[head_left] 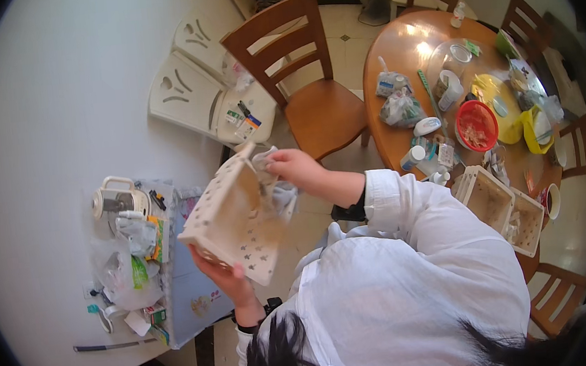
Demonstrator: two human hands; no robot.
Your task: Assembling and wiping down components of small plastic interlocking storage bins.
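Observation:
A cream plastic basket (212, 203) with small cut-out holes in its walls is held up in front of me, tilted with its inside partly showing. My left hand (226, 280) is closed on its lower near edge, the thumb over the outer wall. At the far right rim, my right hand (299, 173) grips a greyish-white cloth (283, 196), which hangs against the basket's inner side. Part of the cloth is blurred, and some of my right fingers are hidden by it.
Right of me, a round wooden table (381, 54) carries a red bowl (479, 149), bags, bottles and two similar cream baskets (479, 173). A wooden chair (321, 120) stands beyond my hands. At left, a covered cabinet (205, 301) holds an appliance (120, 200) and plastic bags (133, 279).

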